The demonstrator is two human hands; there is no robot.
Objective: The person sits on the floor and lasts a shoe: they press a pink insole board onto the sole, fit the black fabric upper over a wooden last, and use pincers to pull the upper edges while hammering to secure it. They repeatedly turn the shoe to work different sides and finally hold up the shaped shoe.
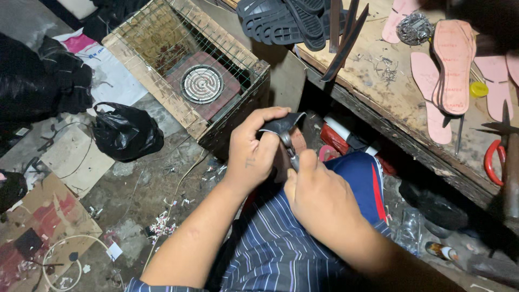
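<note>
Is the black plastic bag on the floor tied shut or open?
Tied shut: the black plastic bag bulges, its handles knotted together at the top, and none of its contents show.

The right hand (319, 197) covers the handles of the metal pliers (289, 148), so only the jaws show. The left hand (251, 148) hides most of the dark leather piece (284, 123). The stack of black soles (284, 19) is cut off by the top edge. The hammer (511, 173) on the desk (389, 92) runs out at the right edge.
</note>
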